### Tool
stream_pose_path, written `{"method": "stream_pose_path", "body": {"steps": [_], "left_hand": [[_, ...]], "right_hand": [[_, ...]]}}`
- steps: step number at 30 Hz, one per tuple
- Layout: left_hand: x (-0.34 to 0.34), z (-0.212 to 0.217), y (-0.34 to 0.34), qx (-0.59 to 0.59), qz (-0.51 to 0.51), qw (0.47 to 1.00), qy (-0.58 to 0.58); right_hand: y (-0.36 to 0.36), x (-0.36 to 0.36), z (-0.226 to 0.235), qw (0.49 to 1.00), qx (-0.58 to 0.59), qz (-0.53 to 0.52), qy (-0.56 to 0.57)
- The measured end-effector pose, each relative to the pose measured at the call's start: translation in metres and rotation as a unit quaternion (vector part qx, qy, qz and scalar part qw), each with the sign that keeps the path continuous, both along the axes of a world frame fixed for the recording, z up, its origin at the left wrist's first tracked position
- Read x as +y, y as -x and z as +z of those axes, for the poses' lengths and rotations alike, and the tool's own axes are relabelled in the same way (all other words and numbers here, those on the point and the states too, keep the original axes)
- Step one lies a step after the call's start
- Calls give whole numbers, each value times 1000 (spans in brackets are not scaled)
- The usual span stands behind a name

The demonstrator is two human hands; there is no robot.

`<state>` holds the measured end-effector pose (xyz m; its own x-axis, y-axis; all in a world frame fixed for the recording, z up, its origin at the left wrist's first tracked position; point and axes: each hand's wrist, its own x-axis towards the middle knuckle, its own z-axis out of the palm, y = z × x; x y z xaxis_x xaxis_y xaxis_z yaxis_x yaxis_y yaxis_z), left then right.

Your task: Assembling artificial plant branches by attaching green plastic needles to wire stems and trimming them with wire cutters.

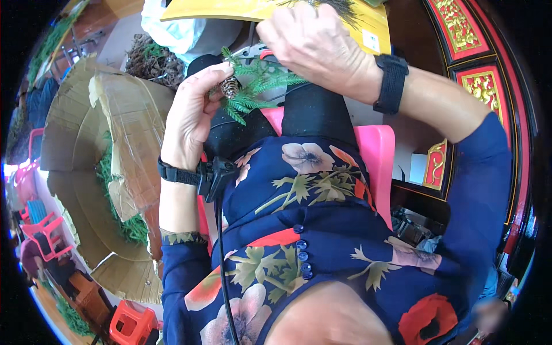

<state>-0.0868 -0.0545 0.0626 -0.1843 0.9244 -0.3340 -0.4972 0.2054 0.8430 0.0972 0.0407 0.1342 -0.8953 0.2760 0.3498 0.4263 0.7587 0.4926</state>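
Observation:
My left hand (198,100) pinches an artificial pine sprig (261,83) with green needles, together with a small brown pine cone (230,88) at its stem. The sprig spreads to the right over my lap. Higher up and to the right, my right hand (313,43) is closed, its fingers curled at the edge of the yellow table; what they hold, if anything, is hidden. Just below that hand, a grey tool with a red part (265,54) shows partly. On the tabletop behind the right hand lies a bundle of thin dark wires or stems (336,10).
The yellow table (213,10) spans the top. A heap of brown pine cones (154,62) sits beside a white plastic bag (167,29). At the left stands a large torn cardboard box (135,115) with green sprigs (133,229) inside. A pink chair (376,155) is under me.

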Motion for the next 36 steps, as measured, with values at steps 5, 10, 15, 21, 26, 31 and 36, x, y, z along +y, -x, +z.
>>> {"method": "stream_pose_path", "body": {"steps": [5,10,15,21,26,31,36], "left_hand": [[1,-6,-6,17,46,999,-19],[0,-4,-4,154,106,980,-67],[0,-11,-4,226,133,952,-156],[-3,-5,-13,239,146,943,-178],[3,-4,-14,277,157,924,-210],[0,3,-17,277,146,923,-225],[-3,4,-18,301,142,916,-224]], "right_hand": [[16,8,5,990,-100,-6,-97],[6,13,2,999,33,33,24],[-2,-7,-15,945,89,-34,312],[-2,-8,-22,881,68,-94,458],[-7,10,-17,838,43,-35,543],[-8,10,-12,837,3,-50,545],[-4,8,-14,844,1,-43,535]]}}
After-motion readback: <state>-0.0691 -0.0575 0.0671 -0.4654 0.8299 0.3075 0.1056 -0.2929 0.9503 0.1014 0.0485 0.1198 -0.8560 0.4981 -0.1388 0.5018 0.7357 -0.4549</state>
